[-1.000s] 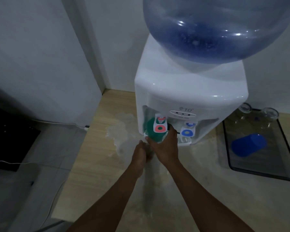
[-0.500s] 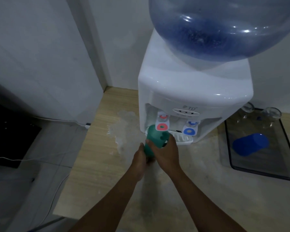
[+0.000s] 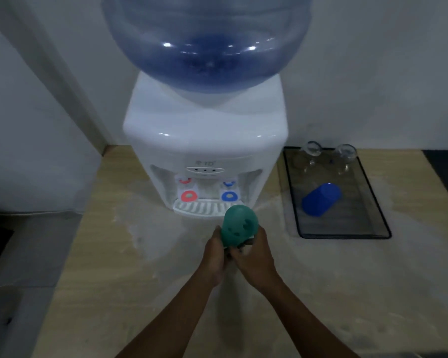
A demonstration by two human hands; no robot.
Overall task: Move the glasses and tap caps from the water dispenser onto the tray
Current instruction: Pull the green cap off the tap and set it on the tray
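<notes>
- Both hands, left & right, grip pinching green tap cap, held just in front of dispenser drip grate, above surface.
- Step: carry phase, cap off tap.
- Next: swing right to tray, set beside blue cap, clear of glasses.

Dim, bluish light. Plain white walls from 9 to 3 o'clock, meeting in a corner at 10 o'clock. Pale wood-grain bench with lighter worn patches. Grey floor at 8 o'clock.

Head view, down onto counter
</notes>
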